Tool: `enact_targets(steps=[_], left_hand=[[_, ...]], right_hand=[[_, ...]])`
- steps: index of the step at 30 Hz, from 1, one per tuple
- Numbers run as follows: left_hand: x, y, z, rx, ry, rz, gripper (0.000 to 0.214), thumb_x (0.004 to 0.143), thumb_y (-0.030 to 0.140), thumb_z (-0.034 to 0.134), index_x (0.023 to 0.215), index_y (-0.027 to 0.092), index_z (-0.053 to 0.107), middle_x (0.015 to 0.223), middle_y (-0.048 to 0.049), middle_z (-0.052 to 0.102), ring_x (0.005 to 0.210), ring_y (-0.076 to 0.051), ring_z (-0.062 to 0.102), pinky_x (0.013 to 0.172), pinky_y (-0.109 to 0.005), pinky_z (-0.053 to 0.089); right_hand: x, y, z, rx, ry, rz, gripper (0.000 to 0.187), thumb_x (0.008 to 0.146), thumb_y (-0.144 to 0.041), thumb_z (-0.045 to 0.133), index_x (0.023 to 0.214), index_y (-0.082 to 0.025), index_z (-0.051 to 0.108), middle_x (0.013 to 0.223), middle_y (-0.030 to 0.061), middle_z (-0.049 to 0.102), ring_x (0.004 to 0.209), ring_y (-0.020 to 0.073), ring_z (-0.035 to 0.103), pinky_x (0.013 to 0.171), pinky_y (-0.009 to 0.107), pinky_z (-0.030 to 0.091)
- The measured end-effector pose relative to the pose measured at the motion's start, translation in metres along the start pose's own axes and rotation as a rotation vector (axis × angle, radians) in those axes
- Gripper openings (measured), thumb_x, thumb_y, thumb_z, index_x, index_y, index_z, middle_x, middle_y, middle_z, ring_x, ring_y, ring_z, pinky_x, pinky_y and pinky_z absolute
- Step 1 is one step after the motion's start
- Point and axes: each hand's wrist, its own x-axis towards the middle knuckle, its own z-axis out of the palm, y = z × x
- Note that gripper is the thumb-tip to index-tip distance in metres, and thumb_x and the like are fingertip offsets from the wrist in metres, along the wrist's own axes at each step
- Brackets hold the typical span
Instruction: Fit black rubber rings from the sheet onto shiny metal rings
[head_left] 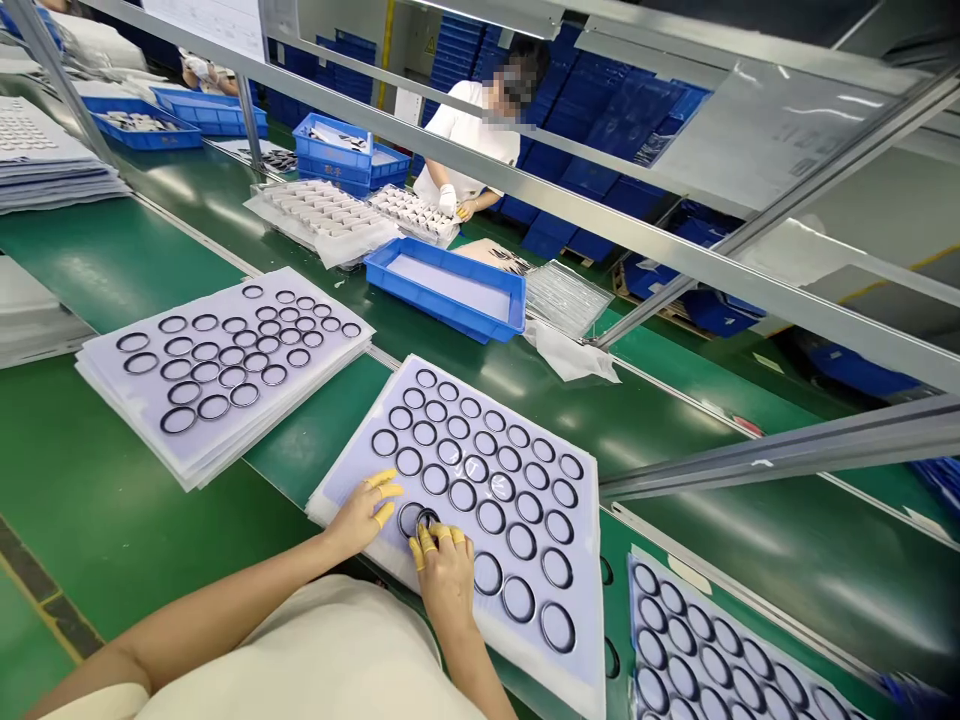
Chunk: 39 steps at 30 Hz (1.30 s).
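Right hand point(442, 575) touches a black ring point(411, 520) — left hand point(360, 517) rests on the sheet point(345, 490).

Green conveyor belt point(97, 480) runs thru the scene, w/ a stack of black-ring sheets point(225, 375) on it. Blue plastic crate point(446, 290) sits just beside clear plastic trays point(568, 298). Past the alu rail point(675, 250), co-worker in white tee point(469, 130), gloved hand point(448, 200) near white trays of parts point(322, 208). Stacked blue crates point(615, 150) in bg.
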Motion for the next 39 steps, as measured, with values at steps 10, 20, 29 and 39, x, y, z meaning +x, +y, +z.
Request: enact_targets(steps=[10,20,29,39], left_hand=[[-0.006,-0.015,-0.020,-0.061,0.209,-0.089,0.033,0.081,0.014,0.052,0.109,0.023,0.065,0.133,-0.0077,0.055,0.124,-0.020,0.050,0.109,-0.044,0.038],[-0.015,-0.029,-0.049,-0.019,0.390,-0.139,0.032,0.083,0.018,0.048,0.111,0.023,0.064,0.129,-0.0073,0.057,0.121,-0.021,0.052,0.101,-0.039,0.046],[-0.034,-0.027,-0.061,0.264,0.217,0.091,0.025,0.085,0.020,0.056,0.106,0.027,0.066,0.129,-0.0056,0.057,0.124,-0.025,0.046,0.105,-0.049,0.039],[-0.015,-0.034,-0.059,0.466,0.026,0.280,0.022,0.086,0.012,0.054,0.096,0.024,0.069,0.118,-0.0084,0.062,0.122,-0.026,0.047,0.099,-0.046,0.043]], right_hand=[[0.038,-0.029,0.023,0.025,-0.101,-0.198,0.018,0.086,-0.023,0.063,0.102,-0.019,0.067,0.088,0.0088,0.067,0.081,0.0262,0.053,0.073,0.041,0.039],[0.075,-0.056,0.037,0.097,-0.129,-0.350,0.019,0.089,-0.026,0.059,0.105,-0.019,0.065,0.089,0.0091,0.067,0.084,0.0260,0.054,0.077,0.041,0.040],[0.053,-0.040,0.036,0.163,-0.029,-0.186,0.023,0.087,-0.025,0.059,0.108,-0.017,0.064,0.110,0.0138,0.065,0.102,0.0294,0.053,0.085,0.045,0.039],[0.027,-0.037,0.033,0.152,-0.033,-0.035,0.016,0.083,-0.011,0.058,0.086,-0.023,0.069,0.107,0.0103,0.067,0.102,0.0277,0.055,0.083,0.043,0.042]])
